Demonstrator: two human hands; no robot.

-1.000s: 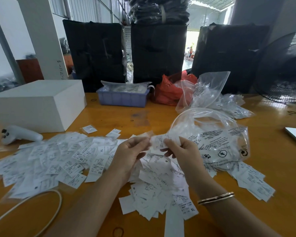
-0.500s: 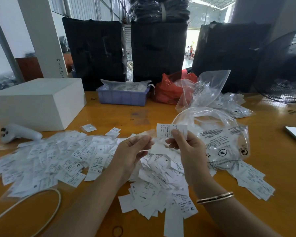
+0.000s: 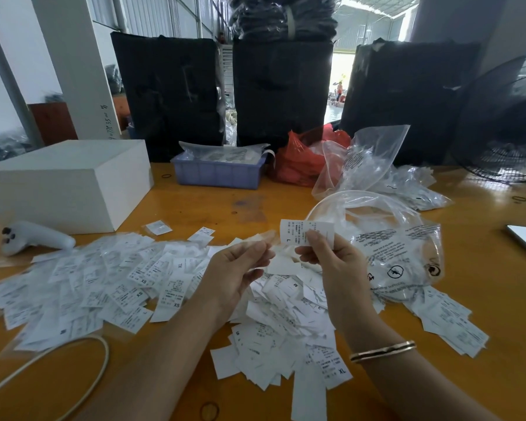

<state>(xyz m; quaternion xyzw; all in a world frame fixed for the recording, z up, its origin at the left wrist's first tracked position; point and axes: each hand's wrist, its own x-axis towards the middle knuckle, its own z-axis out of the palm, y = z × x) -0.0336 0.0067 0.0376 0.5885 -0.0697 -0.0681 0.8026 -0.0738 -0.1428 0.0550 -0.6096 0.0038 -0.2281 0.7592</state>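
My right hand (image 3: 334, 265) pinches a white size label (image 3: 305, 233) marked L between thumb and fingers, held upright above the table. My left hand (image 3: 237, 268) is just to its left, its fingertips pinching a small clear plastic sleeve (image 3: 263, 238). Below both hands lies a heap of white printed size labels (image 3: 286, 317). A second spread of labels in clear sleeves (image 3: 82, 284) covers the table to the left. A large open clear plastic bag (image 3: 398, 250) with black print lies right of my right hand.
On the orange wooden table (image 3: 483, 299) stand a white box (image 3: 64, 180), a white controller (image 3: 34, 238), a blue bin (image 3: 217, 171), a red bag (image 3: 298, 162) and more clear bags (image 3: 377, 168). A white cable (image 3: 73, 363) loops at front left. A black fan (image 3: 510, 123) stands at the right.
My right hand has lifted one label out of the pile and turned it upright. My left hand has stayed nearly in place, holding the clear sleeve.
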